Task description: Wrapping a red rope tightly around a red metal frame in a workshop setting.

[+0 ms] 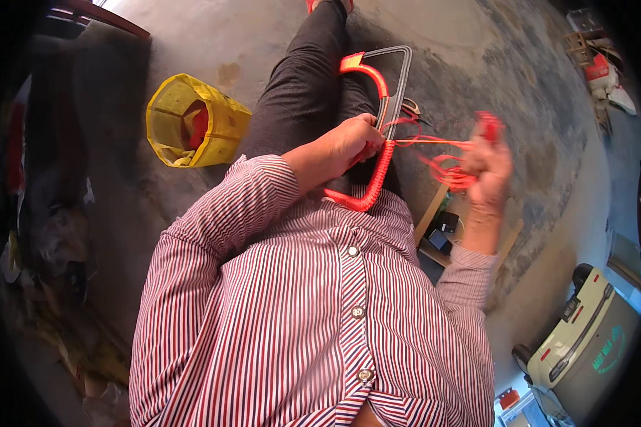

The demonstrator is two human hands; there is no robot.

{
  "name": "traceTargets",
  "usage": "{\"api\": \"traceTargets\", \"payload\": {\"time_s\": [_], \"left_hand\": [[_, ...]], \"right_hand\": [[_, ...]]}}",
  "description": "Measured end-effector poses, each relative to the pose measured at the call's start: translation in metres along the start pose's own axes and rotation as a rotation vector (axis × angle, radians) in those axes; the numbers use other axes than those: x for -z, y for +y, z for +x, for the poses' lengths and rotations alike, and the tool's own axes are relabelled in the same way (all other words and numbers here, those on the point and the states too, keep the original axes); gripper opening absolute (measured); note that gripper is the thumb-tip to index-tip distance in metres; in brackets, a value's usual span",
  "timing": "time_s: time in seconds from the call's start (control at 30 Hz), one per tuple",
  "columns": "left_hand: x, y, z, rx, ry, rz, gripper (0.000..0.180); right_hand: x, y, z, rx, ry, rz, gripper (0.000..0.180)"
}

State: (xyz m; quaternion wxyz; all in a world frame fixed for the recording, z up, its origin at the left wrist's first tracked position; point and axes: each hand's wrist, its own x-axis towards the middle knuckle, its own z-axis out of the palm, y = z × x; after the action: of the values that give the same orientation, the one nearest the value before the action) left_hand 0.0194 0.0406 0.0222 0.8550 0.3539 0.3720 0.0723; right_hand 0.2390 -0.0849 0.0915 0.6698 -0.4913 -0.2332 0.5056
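Observation:
A grey metal frame (404,75), bent into a loop, lies across my lap. Bright orange-red plastic cord (372,196) is coiled tightly round its near side and part of its far side. My left hand (352,144) is closed on the frame, just beside the end of the near wrapping. Out to the right, my right hand (488,167) grips loose loops of the same cord (452,174), and a strand runs taut from there to the frame. This hand is smeared by motion, with something red at its fingertips that I cannot make out.
A yellow bucket-like container (228,117) with something red inside stands left of my legs. Scissors (411,108) lie beyond the frame. A wooden tray (431,213) with dark small items sits by my right forearm. A cream vehicle (573,327) is at lower right.

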Motion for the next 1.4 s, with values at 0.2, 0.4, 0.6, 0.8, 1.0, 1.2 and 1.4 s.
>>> {"api": "traceTargets", "payload": {"time_s": [0.2, 0.4, 0.6, 0.8, 1.0, 1.2, 1.4], "left_hand": [[0.003, -0.001, 0.007, 0.066, -0.001, -0.046, 0.007], [0.004, -0.004, 0.007, 0.019, 0.005, -0.01, 0.009], [-0.047, 0.018, -0.043, -1.053, 0.52, 1.085, 0.035], [-0.001, 0.043, -0.025, -0.721, 0.47, 0.753, 0.015], [0.018, 0.018, -0.042, -0.002, 0.157, 0.918, 0.039], [0.014, 0.011, -0.036, -0.317, 0.33, 0.672, 0.022], [-0.036, 0.048, -0.065, -0.615, 0.043, 0.422, 0.029]], "right_hand": [[-0.062, -0.096, -0.042, 0.225, -0.319, 0.496, 0.016], [-0.104, -0.091, -0.068, 0.267, -0.576, 0.563, 0.021], [-0.098, -0.103, -0.065, 0.449, -0.484, 0.371, 0.023], [-0.049, -0.059, -0.016, 0.251, -0.526, -0.57, 0.017], [-0.05, 0.057, -0.001, -0.207, -0.393, -0.83, 0.016], [-0.058, 0.075, 0.001, -0.078, -0.099, -0.623, 0.007], [-0.08, 0.029, -0.009, 0.361, -0.227, -0.727, 0.017]]}}
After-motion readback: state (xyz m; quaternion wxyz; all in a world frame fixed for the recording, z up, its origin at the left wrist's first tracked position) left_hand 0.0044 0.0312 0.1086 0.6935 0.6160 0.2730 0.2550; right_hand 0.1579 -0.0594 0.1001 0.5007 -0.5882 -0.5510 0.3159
